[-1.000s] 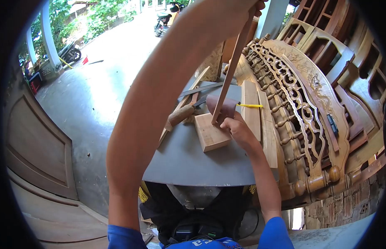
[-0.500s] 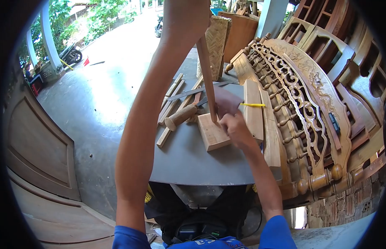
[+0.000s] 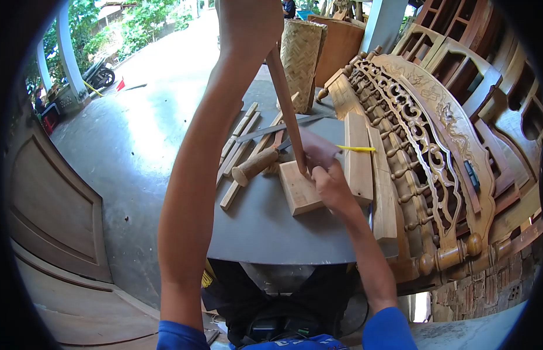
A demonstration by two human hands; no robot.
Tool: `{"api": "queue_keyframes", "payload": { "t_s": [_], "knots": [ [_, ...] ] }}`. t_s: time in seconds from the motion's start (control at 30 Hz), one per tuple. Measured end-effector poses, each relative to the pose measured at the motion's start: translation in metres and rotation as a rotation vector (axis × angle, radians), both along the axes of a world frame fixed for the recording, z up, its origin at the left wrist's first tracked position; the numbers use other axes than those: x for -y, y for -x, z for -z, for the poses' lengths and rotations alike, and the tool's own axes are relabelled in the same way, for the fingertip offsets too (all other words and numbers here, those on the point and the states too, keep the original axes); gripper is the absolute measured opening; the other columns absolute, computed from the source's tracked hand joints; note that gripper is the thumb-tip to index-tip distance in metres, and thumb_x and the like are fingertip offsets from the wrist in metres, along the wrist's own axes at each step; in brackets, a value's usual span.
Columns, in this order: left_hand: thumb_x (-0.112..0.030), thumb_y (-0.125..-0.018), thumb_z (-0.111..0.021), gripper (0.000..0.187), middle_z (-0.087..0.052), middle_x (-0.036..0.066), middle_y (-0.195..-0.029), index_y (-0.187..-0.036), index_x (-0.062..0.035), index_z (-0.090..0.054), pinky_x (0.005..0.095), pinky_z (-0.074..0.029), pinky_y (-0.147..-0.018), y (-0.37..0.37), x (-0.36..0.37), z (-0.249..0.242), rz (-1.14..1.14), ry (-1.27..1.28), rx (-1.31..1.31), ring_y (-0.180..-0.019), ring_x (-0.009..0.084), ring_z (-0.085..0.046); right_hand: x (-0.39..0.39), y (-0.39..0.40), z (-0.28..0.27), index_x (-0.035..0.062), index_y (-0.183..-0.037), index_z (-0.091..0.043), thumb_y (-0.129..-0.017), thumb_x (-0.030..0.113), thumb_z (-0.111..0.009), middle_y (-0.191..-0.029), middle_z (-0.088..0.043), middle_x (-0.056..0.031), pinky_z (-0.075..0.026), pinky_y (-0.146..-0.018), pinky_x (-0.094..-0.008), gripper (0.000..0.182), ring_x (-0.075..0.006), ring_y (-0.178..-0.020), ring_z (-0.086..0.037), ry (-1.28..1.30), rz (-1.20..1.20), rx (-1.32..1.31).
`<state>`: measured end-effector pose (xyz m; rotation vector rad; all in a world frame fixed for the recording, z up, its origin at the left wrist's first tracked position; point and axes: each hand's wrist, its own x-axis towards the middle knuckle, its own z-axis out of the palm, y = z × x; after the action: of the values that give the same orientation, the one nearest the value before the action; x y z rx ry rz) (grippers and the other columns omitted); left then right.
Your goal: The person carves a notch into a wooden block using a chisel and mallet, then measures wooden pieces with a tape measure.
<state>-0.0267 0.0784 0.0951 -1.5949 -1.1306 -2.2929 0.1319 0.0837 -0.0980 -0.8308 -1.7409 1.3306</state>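
A slim wooden strip [image 3: 288, 108] slants down from my left hand [image 3: 251, 23], which is raised close to the camera at the top. The hand is wrapped round the strip's upper end, its fingers mostly cut off from view. The strip's lower end meets the top of a thick wooden block [image 3: 298, 189] on the grey table [image 3: 265, 233]. My right hand [image 3: 331, 186] is closed at that lower end, pinching a purplish-grey sheet of sandpaper [image 3: 318, 149] against the strip. Left of the block lies a wooden mallet [image 3: 254, 166], near a metal ruler [image 3: 263, 133].
Several thin wooden sticks [image 3: 242, 140] lie left of the mallet. Right of the block are a long timber [image 3: 358, 157] and a yellow strap [image 3: 356, 149]. Carved wooden panels [image 3: 423, 122] lean along the right side. A woven bamboo basket [image 3: 300, 64] stands beyond the table.
My left hand and the strip's top have shifted slightly left, tilting the strip more. My right hand stays by the strip's lower end with the sandpaper, which is less blurred now.
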Motion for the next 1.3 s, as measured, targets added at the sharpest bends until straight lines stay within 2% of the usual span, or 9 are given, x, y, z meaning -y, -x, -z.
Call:
{"api": "queue_keyframes", "payload": {
  "t_s": [0.1,0.2,0.3,0.67,0.9,0.93,1.03,1.17,1.3],
  "knots": [
    [-0.024,-0.095,-0.029,0.045,-0.038,0.001,-0.067,-0.133,-0.0010,-0.022,0.0202,-0.031,-0.034,0.001,-0.003,-0.003,-0.075,-0.006,-0.068,-0.046,0.0055,-0.033,-0.001,-0.006,-0.015,-0.0040,-0.105,-0.050,-0.072,0.001,-0.036,-0.101,-0.054,-0.0079,-0.039,-0.080,-0.0254,0.036,-0.0142,-0.095,-0.049,0.026,-0.132,0.112],
    [-0.025,-0.095,-0.029,0.041,-0.038,0.002,-0.069,-0.128,-0.0002,-0.029,0.0203,-0.032,-0.035,-0.004,-0.001,0.001,-0.037,0.017,-0.007,-0.046,0.0062,-0.034,-0.006,-0.001,0.005,-0.0049,-0.105,-0.050,-0.072,0.000,-0.036,-0.104,-0.053,-0.0098,-0.038,-0.084,-0.0258,0.036,-0.0164,-0.101,-0.049,0.039,0.006,-0.125],
    [-0.026,-0.095,-0.030,0.037,-0.039,0.003,-0.069,-0.121,0.0004,-0.034,0.0204,-0.033,-0.035,-0.013,0.010,0.002,-0.022,0.069,0.123,-0.045,0.0067,-0.035,-0.009,-0.009,-0.001,-0.0054,-0.104,-0.049,-0.071,-0.001,-0.036,-0.105,-0.053,-0.0102,-0.038,-0.083,-0.0255,0.036,-0.0168,-0.101,-0.049,0.156,-0.058,0.076],
    [-0.032,-0.094,-0.033,0.027,-0.037,-0.002,-0.057,-0.096,-0.0055,-0.039,0.0195,-0.030,-0.026,-0.001,0.003,0.003,-0.033,0.022,0.136,-0.035,0.0042,-0.032,-0.007,0.002,0.002,-0.0037,-0.105,-0.050,-0.073,0.002,-0.035,-0.089,-0.051,-0.0042,-0.038,-0.076,-0.0261,0.036,-0.0119,-0.082,-0.046,-0.094,-0.055,-0.021],
    [-0.034,-0.094,-0.034,0.031,-0.038,-0.002,-0.058,-0.108,-0.0069,-0.039,0.0191,-0.029,-0.027,0.006,-0.004,0.006,0.061,0.033,0.237,-0.037,0.0044,-0.032,-0.003,-0.013,0.027,-0.0068,-0.118,-0.039,-0.078,0.007,-0.036,-0.107,-0.049,-0.0156,-0.034,-0.092,-0.0304,0.043,-0.0235,-0.104,-0.046,-0.150,-0.053,-0.001],
    [-0.035,-0.091,-0.040,0.032,-0.034,-0.002,-0.053,-0.072,-0.0092,-0.034,0.0197,-0.025,-0.036,0.012,-0.001,0.007,0.138,-0.001,0.150,-0.041,0.0052,-0.030,0.001,-0.017,0.008,-0.0065,-0.122,-0.035,-0.078,0.006,-0.036,-0.112,-0.047,-0.0162,-0.030,-0.095,-0.0311,0.046,-0.0238,-0.109,-0.043,0.029,-0.163,0.143],
    [-0.026,-0.090,-0.042,0.024,-0.039,0.000,-0.055,-0.076,-0.0074,-0.036,0.0203,-0.030,-0.039,0.016,-0.003,0.005,0.230,0.030,0.199,-0.044,0.0061,-0.036,0.011,-0.016,-0.013,-0.0067,-0.120,-0.036,-0.078,0.005,-0.036,-0.110,-0.048,-0.0160,-0.032,-0.094,-0.0309,0.044,-0.0236,-0.106,-0.045,-0.127,-0.094,0.136],
    [-0.028,-0.095,-0.032,0.027,-0.036,-0.003,-0.054,-0.103,-0.0035,-0.040,0.0199,-0.029,-0.026,0.001,0.000,0.002,0.051,0.064,0.186,-0.033,0.0054,-0.032,-0.004,-0.012,0.008,-0.0077,-0.114,-0.040,-0.074,0.002,-0.036,-0.099,-0.049,-0.0223,-0.038,-0.086,-0.0314,0.041,-0.0249,-0.096,-0.050,-0.247,-0.099,0.167],
    [-0.026,-0.095,-0.030,0.025,-0.035,-0.003,-0.053,-0.101,-0.0027,-0.039,0.0201,-0.030,-0.027,-0.006,0.002,-0.001,0.045,0.081,0.206,-0.034,0.0056,-0.032,-0.009,-0.007,-0.013,-0.0040,-0.121,-0.037,-0.072,-0.001,-0.034,-0.113,-0.048,-0.0187,-0.033,-0.094,-0.0338,0.049,-0.0292,-0.107,-0.047,-0.345,-0.216,0.173]
  ]
}}
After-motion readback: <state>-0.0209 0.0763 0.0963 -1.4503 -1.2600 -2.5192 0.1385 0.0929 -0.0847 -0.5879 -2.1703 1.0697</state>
